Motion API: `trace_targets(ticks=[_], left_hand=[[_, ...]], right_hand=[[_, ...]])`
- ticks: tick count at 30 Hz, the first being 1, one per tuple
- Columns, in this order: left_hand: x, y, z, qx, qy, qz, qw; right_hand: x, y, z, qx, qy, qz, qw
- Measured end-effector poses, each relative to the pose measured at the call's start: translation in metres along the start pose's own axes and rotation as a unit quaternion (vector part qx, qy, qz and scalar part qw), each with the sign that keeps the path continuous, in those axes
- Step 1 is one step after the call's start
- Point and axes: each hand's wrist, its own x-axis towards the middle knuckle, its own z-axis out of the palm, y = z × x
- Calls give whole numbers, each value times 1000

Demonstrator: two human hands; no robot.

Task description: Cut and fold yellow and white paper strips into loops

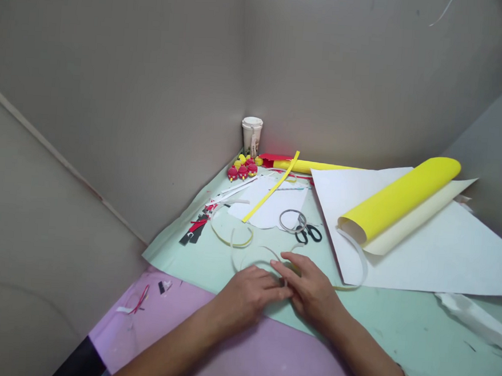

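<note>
Low over the front of the pale green sheet, my left hand point(250, 294) and my right hand point(308, 286) meet at the fingertips. Thin pale curled strips point(235, 255) lie around and just beyond the fingers. What the left fingers hold, if anything, is hidden. The right hand's index and middle fingers stretch out to the left, while its thumb side is out of sight and a pale strip end shows near the fingertips. Black-handled scissors point(309, 234) and a grey ring point(292, 220) lie behind the hands.
A yellow paper roll point(400, 198) rests on large white sheets point(426, 263) at right. Farther back stand a lidded cup point(252, 135) and small red and yellow balls point(243, 169). A yellow strip point(271, 194) lies mid-table, with dark scraps point(194, 230) at left. Grey walls enclose the back.
</note>
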Motion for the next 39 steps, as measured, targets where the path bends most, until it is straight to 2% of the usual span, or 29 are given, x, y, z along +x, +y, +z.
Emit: trace_targets(ticks=[3, 6, 10, 14, 18, 21, 28, 33, 36, 39], left_hand=[[-3, -2, -1, 19, 1, 14, 1000], [-10, -8, -1, 51, 17, -17, 998], [-17, -24, -4, 77, 67, -57, 993], [-18, -41, -20, 102, 100, -71, 987], [-19, -58, -38, 123, 107, -99, 982], [-24, -71, -44, 134, 109, -117, 978], [-37, -94, -37, 158, 96, -176, 967], [-44, -105, -32, 150, 117, -222, 956], [-45, -106, -32, 124, 124, -243, 954], [-43, -97, -35, 63, 138, -271, 950]], right_hand=[[1, 0, 0, 2, 17, 7, 1000], [2, 1, 0, -18, 35, 44, 998], [3, 3, -2, -44, 47, 86, 994], [3, 5, -2, -51, 58, 94, 993], [2, 6, 0, -56, 68, 97, 991], [1, 7, 2, -59, 67, 98, 991], [2, 4, -1, -59, 38, 106, 992], [2, 2, -3, -51, 31, 106, 993], [2, 3, -2, -52, 35, 101, 993], [0, 5, 0, -56, 40, 94, 993]])
